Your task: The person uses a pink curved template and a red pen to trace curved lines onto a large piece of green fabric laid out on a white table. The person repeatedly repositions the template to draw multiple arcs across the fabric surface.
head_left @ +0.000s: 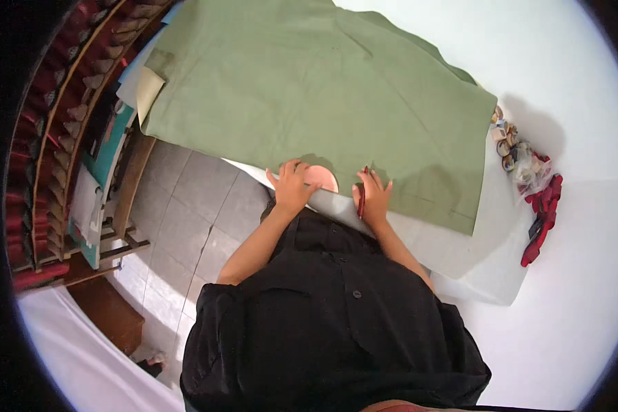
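A large sheet of green material (309, 89) is spread over the table in front of me. At its near edge lies a pale pink, rounded flat piece (325, 178). My left hand (292, 189) rests with fingers spread on the sheet, its fingertips touching the left side of the pink piece. To the right of that piece, my right hand (375, 199) holds a dark red pen (362, 196), tilted almost upright, close above the green sheet. The pen's tip is too small to make out.
Rolls of tape (505, 147), a clear plastic bag (529, 172) and a dark red strip of fabric (546, 220) lie right of the sheet. A white sheet (460, 257) shows beneath the green one. Shelves with red items (62, 137) stand left, above a tiled floor (185, 206).
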